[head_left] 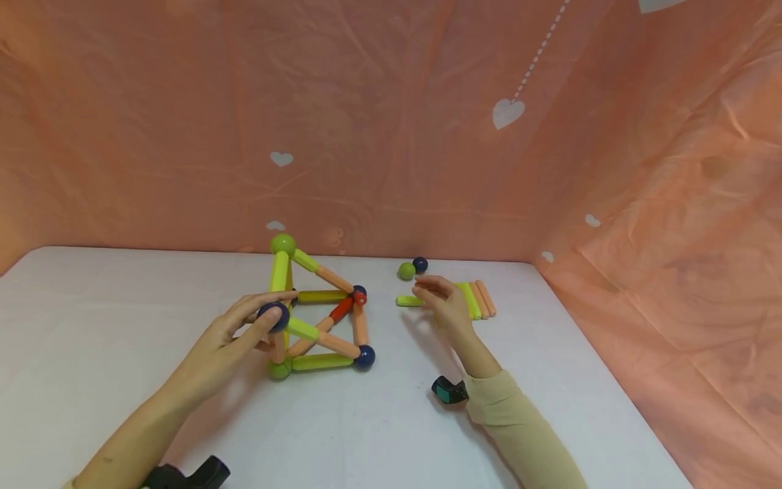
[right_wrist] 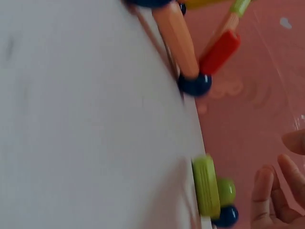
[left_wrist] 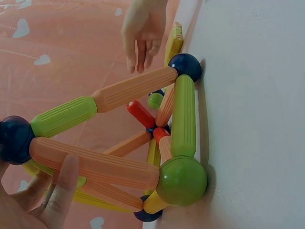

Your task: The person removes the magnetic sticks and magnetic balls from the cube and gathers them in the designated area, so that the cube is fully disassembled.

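A frame of magnetic sticks and balls (head_left: 322,361) stands on the table, its corners navy and green balls. My left hand (head_left: 229,336) grips the frame's near upper navy ball (head_left: 273,316), and in the left wrist view its fingers also lie along an orange stick (left_wrist: 95,160). A red stick (left_wrist: 141,113) juts from a far navy ball. Over the loose sticks hovers my right hand (head_left: 449,305), fingers loosely bent, nothing visible between them. It partly covers a light green stick (head_left: 409,301) lying on the table.
Beyond the right hand, a green ball (head_left: 406,271) and a navy ball (head_left: 419,265) sit together. Several green and orange sticks (head_left: 482,299) lie side by side to its right. A patterned pink cloth (head_left: 391,136) hangs behind the white table (head_left: 391,435).
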`<state>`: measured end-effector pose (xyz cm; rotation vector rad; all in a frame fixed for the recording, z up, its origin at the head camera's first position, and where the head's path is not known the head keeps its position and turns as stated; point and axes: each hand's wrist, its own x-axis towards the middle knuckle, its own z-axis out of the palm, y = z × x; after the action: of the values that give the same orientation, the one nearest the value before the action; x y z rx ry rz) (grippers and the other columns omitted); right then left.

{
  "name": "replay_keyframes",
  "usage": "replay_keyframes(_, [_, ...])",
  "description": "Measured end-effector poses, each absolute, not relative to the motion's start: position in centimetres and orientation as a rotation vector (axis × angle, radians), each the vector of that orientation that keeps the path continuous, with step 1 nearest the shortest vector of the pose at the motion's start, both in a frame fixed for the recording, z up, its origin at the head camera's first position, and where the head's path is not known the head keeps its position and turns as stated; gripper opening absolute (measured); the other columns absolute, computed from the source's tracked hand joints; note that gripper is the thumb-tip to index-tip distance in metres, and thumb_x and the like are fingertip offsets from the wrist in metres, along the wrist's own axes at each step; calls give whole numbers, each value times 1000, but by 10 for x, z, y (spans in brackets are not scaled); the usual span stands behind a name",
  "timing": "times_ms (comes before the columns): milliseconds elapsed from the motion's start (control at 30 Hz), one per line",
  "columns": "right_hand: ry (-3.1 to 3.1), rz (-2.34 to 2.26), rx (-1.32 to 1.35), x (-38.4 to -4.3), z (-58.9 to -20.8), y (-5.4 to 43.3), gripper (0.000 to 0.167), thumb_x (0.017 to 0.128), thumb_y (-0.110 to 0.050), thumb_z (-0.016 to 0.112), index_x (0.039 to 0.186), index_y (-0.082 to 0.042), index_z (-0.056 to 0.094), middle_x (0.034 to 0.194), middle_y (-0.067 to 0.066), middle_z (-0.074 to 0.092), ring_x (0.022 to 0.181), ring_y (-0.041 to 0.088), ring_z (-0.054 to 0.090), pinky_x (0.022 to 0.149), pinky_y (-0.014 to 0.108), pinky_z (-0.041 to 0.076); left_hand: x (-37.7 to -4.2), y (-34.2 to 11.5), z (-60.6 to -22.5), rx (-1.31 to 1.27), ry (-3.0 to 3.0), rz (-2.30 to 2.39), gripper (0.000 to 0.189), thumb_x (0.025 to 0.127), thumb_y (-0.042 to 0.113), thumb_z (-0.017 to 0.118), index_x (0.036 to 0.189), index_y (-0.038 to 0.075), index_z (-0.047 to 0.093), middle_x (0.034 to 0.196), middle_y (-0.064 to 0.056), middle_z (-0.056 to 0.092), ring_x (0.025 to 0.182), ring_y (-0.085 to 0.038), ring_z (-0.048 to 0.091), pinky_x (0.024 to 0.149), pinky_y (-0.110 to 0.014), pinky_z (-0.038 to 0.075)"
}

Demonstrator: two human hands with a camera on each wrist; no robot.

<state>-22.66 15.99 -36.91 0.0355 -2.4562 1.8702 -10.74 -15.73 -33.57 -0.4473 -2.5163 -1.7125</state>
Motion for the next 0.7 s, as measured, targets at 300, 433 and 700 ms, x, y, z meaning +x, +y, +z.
replay_keyframes(300, [-2439, 2006, 168, -225, -375, 130, 33, 88, -11, 68, 118, 2, 64, 107, 8, 69, 90, 15, 65, 74, 28, 54, -107, -157, -335, -455, -2501, -1749, 36, 104, 29, 42, 137, 19, 52, 125, -7, 49, 90, -14, 60, 77, -26, 54])
replay_keyframes(433, [-2483, 2011, 217, -222, -376, 122, 35, 89, -13, 68, 120, 1, 63, 111, 12, 68, 94, 23, 64, 76, 29, 55, -107, -157, -336, -462, -2497, -1755, 37, 104, 28, 42, 137, 17, 51, 123, -7, 49, 89, -14, 60, 77, -26, 54])
replay_keyframes(700, [-2613, 1975, 353, -220, -379, 109, 43, 87, -12, 69, 127, -1, 58, 126, 18, 60, 93, 14, 62, 75, 34, 57, -107, -155, -335, -433, -2531, -1713, 36, 104, 31, 42, 137, 22, 52, 130, -8, 50, 90, -15, 58, 79, -25, 53])
